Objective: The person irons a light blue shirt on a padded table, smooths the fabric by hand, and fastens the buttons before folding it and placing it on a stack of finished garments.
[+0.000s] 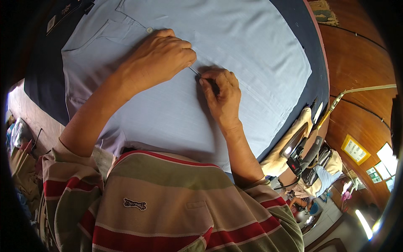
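A light blue shirt (168, 109) lies spread before me on a dark cloth (42, 84). A pale round button (149, 30) shows on its front, just beyond my left hand (161, 59). That hand is closed, knuckles up, pinching the shirt's front edge. To its right and slightly nearer me, my right hand (221, 90) is closed too, thumb against forefinger on the same edge. A short dark line runs along the fabric between the two hands. Whatever small detail sits within the fingertips is hidden. Soft wrinkles cross the shirt's far right side.
At the right edge of the work surface stands a dark appliance with a handle and cord, resembling an iron (300, 157), beside a beige padded piece (289, 147). A brown wooden wall (352, 50) rises on the right. Piled clothes (21, 159) fill the left side.
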`<state>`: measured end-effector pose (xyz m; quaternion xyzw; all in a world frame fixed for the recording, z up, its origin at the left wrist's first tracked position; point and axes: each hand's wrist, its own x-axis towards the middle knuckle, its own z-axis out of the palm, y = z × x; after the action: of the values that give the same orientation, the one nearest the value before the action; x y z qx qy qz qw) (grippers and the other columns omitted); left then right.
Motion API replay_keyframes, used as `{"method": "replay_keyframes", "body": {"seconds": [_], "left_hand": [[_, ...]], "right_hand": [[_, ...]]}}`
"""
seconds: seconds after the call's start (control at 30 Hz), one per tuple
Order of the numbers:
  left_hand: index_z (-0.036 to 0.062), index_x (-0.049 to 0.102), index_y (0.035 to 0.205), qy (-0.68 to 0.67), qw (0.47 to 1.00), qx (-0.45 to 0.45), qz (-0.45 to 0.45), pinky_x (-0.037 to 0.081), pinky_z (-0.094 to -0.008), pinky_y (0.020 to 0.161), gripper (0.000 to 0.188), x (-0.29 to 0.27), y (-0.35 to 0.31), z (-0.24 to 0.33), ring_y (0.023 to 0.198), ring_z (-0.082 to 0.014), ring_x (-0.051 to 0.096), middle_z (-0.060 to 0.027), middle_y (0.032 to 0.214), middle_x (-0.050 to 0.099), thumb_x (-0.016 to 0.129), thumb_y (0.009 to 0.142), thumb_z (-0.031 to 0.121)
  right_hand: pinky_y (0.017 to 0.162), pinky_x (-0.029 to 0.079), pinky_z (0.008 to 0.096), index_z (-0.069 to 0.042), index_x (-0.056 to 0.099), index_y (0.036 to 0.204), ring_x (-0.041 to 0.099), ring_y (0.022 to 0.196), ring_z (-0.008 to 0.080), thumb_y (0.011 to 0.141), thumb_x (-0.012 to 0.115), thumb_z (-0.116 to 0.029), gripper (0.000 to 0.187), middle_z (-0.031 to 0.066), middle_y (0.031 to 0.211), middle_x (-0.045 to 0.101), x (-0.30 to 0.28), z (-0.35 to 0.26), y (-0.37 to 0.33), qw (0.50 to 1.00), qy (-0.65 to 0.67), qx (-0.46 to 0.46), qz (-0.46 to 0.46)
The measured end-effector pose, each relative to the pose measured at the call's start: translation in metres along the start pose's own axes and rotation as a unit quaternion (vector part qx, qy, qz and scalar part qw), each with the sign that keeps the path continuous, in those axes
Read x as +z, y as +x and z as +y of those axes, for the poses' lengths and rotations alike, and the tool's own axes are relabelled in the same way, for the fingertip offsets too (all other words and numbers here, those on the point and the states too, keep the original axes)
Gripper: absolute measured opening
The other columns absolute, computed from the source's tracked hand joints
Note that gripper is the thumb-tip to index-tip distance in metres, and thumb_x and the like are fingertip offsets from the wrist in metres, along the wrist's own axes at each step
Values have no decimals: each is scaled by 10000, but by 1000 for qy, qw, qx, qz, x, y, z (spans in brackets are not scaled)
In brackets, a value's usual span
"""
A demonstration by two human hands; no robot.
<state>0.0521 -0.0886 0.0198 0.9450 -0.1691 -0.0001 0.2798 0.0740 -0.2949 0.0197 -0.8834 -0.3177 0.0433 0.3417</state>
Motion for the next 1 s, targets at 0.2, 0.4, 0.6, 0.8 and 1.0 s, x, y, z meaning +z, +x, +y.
{"method": "replay_keyframes", "body": {"seconds": [0.2, 0.4, 0.6, 0.8, 1.0], "left_hand": [[66, 614, 814, -9, 1000, -18, -7, 402, -336, 820, 93, -3, 0, 3, 780, -217, 534, -42, 775, 581, 579, 847, 146], [98, 600, 807, 44, 998, 26, 39, 395, -347, 849, 102, 4, -2, 0, 812, -196, 553, -28, 814, 581, 630, 794, 195], [135, 568, 732, 126, 978, 78, 144, 401, -345, 852, 138, 16, -1, 11, 787, -143, 560, 12, 746, 532, 680, 707, 212], [137, 548, 685, 145, 969, 96, 175, 417, -316, 836, 92, 17, 5, 7, 695, -129, 549, 23, 678, 505, 617, 735, 103], [129, 572, 750, 137, 973, 106, 153, 408, -312, 842, 97, 20, 2, 4, 732, -134, 538, 20, 735, 521, 656, 702, 127]], "right_hand": [[688, 392, 323, -117, 636, 887, 534, 761, 207, 731, 708, -107, 171, 20, 839, 591, 1, -13, 7, 998, -56, 7, 3], [679, 371, 322, -130, 636, 895, 532, 737, 197, 732, 702, -99, 178, -2, 791, 571, 3, -4, 11, 994, -100, -36, 16], [705, 365, 325, -123, 635, 901, 524, 730, 201, 742, 689, -85, 172, 1, 777, 558, -4, -4, 15, 996, -79, -28, 2], [709, 365, 326, -116, 645, 907, 518, 732, 196, 724, 698, -85, 193, -2, 781, 553, -3, -9, 15, 995, -95, -30, 2], [702, 362, 322, -124, 655, 812, 520, 717, 180, 672, 725, -65, 167, -17, 756, 553, 2, -4, 14, 990, -136, -41, 19]]}}
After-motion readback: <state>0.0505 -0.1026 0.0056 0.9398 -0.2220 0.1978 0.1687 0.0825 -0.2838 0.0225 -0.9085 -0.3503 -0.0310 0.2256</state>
